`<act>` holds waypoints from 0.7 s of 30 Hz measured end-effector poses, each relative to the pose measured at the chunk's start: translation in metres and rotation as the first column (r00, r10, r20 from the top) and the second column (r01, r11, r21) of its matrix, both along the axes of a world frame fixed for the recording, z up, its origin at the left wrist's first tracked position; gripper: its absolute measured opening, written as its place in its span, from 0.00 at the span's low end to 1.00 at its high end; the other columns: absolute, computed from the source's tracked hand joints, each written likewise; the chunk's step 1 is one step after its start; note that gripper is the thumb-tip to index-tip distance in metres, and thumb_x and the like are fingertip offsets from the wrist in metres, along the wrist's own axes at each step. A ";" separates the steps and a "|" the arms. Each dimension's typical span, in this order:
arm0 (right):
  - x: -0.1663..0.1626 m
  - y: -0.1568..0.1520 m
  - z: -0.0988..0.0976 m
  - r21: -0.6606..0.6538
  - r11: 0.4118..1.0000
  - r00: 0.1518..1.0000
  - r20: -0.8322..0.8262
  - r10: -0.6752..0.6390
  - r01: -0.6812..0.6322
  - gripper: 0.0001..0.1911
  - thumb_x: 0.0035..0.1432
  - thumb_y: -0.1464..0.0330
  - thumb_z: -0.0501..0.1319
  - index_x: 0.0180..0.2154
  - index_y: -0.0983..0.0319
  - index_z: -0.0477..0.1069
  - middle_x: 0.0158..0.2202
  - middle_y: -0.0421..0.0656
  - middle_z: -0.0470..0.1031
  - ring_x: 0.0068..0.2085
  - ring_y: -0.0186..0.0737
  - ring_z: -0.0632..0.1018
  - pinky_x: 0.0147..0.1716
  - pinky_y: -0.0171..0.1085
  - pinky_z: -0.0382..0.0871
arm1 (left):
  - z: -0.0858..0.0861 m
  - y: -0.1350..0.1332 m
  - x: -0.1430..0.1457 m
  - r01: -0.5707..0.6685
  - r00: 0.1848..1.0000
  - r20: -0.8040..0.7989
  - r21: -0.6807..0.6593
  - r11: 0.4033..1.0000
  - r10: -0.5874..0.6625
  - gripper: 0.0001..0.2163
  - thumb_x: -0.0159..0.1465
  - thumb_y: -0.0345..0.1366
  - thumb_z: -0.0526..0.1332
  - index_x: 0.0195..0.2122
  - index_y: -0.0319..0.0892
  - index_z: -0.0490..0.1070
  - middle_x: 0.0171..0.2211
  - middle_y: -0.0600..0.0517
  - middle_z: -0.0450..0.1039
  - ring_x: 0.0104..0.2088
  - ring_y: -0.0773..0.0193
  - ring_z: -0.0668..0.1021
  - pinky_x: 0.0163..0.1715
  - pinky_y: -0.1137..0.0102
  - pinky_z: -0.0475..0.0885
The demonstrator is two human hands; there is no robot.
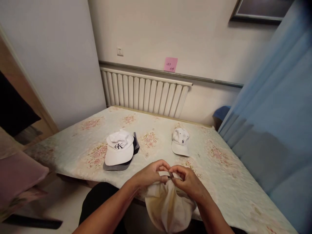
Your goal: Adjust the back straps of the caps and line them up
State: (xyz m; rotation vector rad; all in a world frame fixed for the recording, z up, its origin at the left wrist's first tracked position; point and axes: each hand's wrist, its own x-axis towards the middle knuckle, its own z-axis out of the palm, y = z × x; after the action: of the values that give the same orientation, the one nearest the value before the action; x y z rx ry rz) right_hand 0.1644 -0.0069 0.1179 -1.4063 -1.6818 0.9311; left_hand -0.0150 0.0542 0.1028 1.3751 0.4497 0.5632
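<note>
A cream baseball cap (168, 206) hangs low at the table's front edge, its back strap uppermost. My left hand (153, 174) pinches one side of that strap between thumb and fingers. Against it, fingertips nearly touching, my right hand (186, 180) grips the other side, where a small dark buckle-like piece shows. Beyond my hands a white cap (180, 142) with a small dark emblem rests on the table. To the left, a white cap with black "CK" letters (119, 148) lies on top of darker caps, including a grey one (117, 166).
A flowered cloth covers the table (156, 118). Behind it are a white radiator (146, 91), a pipe and a pink note (170, 64) on the wall. A blue curtain (265, 130) hangs along the right side. Pink fabric (19, 172) is at the left.
</note>
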 end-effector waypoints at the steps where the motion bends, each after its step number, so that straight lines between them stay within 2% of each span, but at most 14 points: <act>1: 0.001 -0.001 -0.001 0.002 1.000 1.000 0.000 -0.005 0.005 0.11 0.45 0.74 0.57 0.34 0.62 0.73 0.25 0.37 0.70 0.26 0.33 0.66 0.26 0.33 0.57 | 0.000 0.001 -0.002 0.030 1.000 -0.005 -0.020 0.999 -0.030 0.16 0.51 0.35 0.66 0.40 0.40 0.68 0.33 0.54 0.69 0.32 0.69 0.70 0.34 0.72 0.63; 4: 0.005 -0.001 -0.005 0.002 1.000 1.000 -0.007 -0.010 0.010 0.11 0.45 0.75 0.56 0.33 0.61 0.73 0.25 0.37 0.69 0.26 0.32 0.66 0.27 0.33 0.57 | -0.003 0.003 -0.007 0.005 1.000 -0.020 -0.037 0.999 -0.006 0.14 0.58 0.44 0.60 0.39 0.39 0.69 0.33 0.51 0.70 0.32 0.68 0.70 0.36 0.71 0.63; 8: 0.006 -0.003 -0.006 -0.016 1.000 1.000 0.012 -0.006 0.006 0.11 0.45 0.75 0.56 0.33 0.62 0.73 0.26 0.37 0.70 0.26 0.32 0.66 0.26 0.32 0.57 | -0.004 0.002 -0.009 -0.054 0.998 0.007 -0.082 0.995 0.055 0.23 0.63 0.54 0.44 0.34 0.39 0.68 0.29 0.51 0.68 0.29 0.67 0.69 0.33 0.71 0.62; 10: 0.005 -0.004 -0.005 -0.003 1.000 0.999 0.047 -0.016 0.016 0.11 0.45 0.75 0.56 0.32 0.62 0.73 0.25 0.37 0.69 0.25 0.32 0.65 0.25 0.32 0.57 | -0.001 0.000 -0.008 -0.054 0.998 -0.037 -0.039 0.998 0.052 0.22 0.62 0.54 0.48 0.30 0.39 0.67 0.27 0.53 0.66 0.28 0.68 0.67 0.31 0.72 0.61; 13: 0.003 -0.005 -0.003 0.018 0.999 0.996 0.082 -0.035 0.033 0.11 0.45 0.75 0.56 0.32 0.61 0.73 0.24 0.37 0.69 0.25 0.32 0.65 0.26 0.33 0.57 | 0.006 -0.003 -0.006 -0.046 0.982 -0.182 0.048 0.998 0.054 0.15 0.56 0.48 0.60 0.26 0.39 0.65 0.24 0.57 0.61 0.25 0.72 0.62 0.26 0.75 0.55; 15: 0.004 -0.005 -0.005 0.011 0.999 0.998 0.059 -0.036 0.035 0.10 0.45 0.75 0.57 0.32 0.61 0.73 0.25 0.37 0.70 0.26 0.32 0.66 0.26 0.33 0.57 | 0.009 -0.004 -0.004 -0.039 0.968 -0.247 0.033 0.999 0.047 0.13 0.53 0.45 0.63 0.26 0.40 0.64 0.22 0.59 0.59 0.22 0.73 0.58 0.23 0.75 0.51; 18: 0.008 -0.005 -0.012 -0.072 0.997 0.993 -0.117 -0.017 0.009 0.11 0.46 0.73 0.59 0.34 0.61 0.73 0.25 0.37 0.69 0.25 0.32 0.66 0.26 0.33 0.57 | 0.006 -0.003 -0.004 -0.045 0.979 -0.200 -0.050 0.998 0.034 0.11 0.52 0.41 0.63 0.25 0.40 0.63 0.21 0.59 0.59 0.21 0.74 0.58 0.22 0.75 0.49; 21: 0.015 -0.007 -0.019 -0.171 0.983 0.919 -0.393 -0.005 -0.068 0.14 0.46 0.69 0.64 0.39 0.61 0.72 0.22 0.34 0.65 0.22 0.29 0.64 0.23 0.32 0.54 | 0.001 -0.001 -0.006 -0.031 0.995 -0.097 -0.132 0.991 0.018 0.10 0.51 0.38 0.64 0.24 0.39 0.63 0.21 0.59 0.60 0.22 0.73 0.60 0.23 0.75 0.51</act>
State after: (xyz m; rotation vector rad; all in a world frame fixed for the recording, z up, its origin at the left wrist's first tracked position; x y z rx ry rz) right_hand 0.1791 -0.0139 0.0988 -1.2071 -1.3461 1.3170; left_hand -0.0208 0.0536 0.1039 1.2727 0.5727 0.4804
